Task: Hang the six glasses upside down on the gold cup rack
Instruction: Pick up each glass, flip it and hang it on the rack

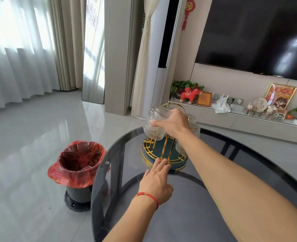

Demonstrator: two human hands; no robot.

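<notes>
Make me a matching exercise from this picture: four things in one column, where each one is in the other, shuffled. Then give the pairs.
Things:
1. right hand
2. left hand
3. bin
4. horse toy

Places:
A. on the floor left of the table
B. fingertips on the near rim of the rack
C. on the TV shelf
D. gripping a glass at the rack's upper left

Pairs: 1-D, 2-B, 3-A, 4-C
</notes>
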